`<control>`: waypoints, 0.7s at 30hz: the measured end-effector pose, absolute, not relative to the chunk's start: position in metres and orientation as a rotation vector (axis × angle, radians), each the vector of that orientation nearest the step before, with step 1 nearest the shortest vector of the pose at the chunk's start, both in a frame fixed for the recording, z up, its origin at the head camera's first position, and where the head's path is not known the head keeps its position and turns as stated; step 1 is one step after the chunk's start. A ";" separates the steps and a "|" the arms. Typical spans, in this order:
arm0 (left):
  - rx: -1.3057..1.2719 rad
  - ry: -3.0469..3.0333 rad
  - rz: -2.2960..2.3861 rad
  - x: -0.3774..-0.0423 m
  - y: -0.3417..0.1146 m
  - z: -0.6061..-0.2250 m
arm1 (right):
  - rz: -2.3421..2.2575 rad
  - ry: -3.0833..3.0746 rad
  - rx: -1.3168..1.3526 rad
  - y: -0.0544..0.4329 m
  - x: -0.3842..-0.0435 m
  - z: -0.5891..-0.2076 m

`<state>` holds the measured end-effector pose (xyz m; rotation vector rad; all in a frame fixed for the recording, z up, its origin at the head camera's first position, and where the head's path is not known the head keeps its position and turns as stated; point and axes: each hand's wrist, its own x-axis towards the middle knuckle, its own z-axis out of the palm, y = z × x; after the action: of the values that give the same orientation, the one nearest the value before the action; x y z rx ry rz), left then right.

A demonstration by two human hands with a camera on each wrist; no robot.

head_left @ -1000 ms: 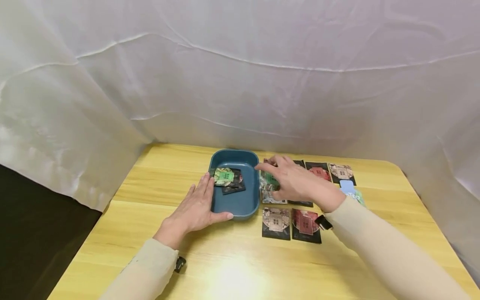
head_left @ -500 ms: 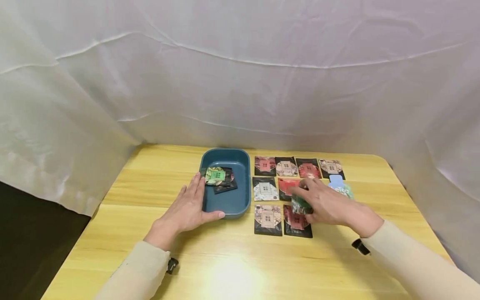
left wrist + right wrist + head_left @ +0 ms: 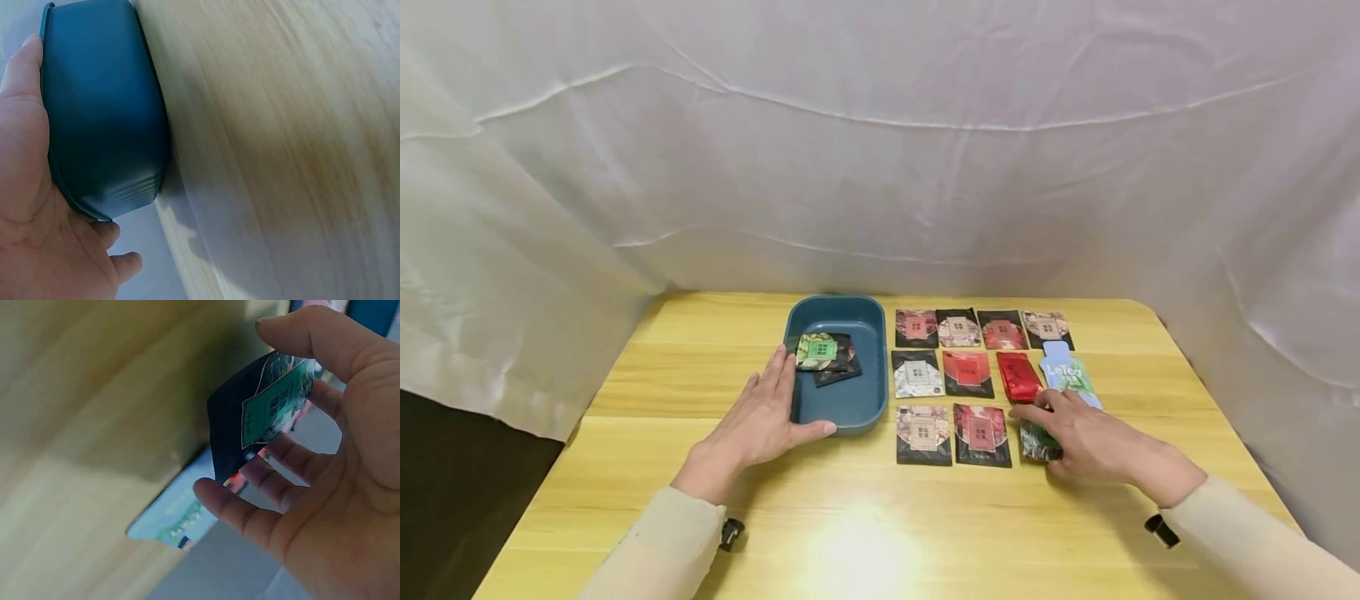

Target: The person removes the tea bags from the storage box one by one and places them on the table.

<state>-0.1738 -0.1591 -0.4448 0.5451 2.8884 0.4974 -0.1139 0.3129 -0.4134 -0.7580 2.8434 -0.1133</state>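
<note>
My right hand (image 3: 1093,437) holds a dark sachet with a green label (image 3: 272,409) by its edges, thumb on one side and fingers on the other. In the head view this sachet (image 3: 1037,443) is low over the table, right of the red-patterned sachet (image 3: 982,435) in the front row. My left hand (image 3: 752,417) lies spread against the left rim and near corner of a blue tray (image 3: 842,408). Inside the tray, a green-labelled sachet (image 3: 817,352) overlaps other dark sachets. Beneath my left palm, the left wrist view shows the tray's outer wall (image 3: 103,106).
Several flat sachets lie in rows right of the tray, including a white-labelled one (image 3: 917,373) and a shiny red packet (image 3: 1019,377). A light-blue packet lettered LeTea (image 3: 1067,373) lies behind my right hand. A pale curtain (image 3: 880,167) stands behind the table.
My right hand has taken up the green-labelled sachet from beside the tray and carried it right and nearer the front edge. My left hand stays at the tray; the head view has shifted slightly.
</note>
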 end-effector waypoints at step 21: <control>0.552 2.888 0.511 -0.173 -0.159 -0.443 | -0.036 2.827 -0.744 0.308 -0.115 -0.419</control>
<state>-0.1732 -0.1590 -0.4426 0.5520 2.8879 0.5114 -0.1146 0.3081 -0.4193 -0.7439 2.8269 -0.0355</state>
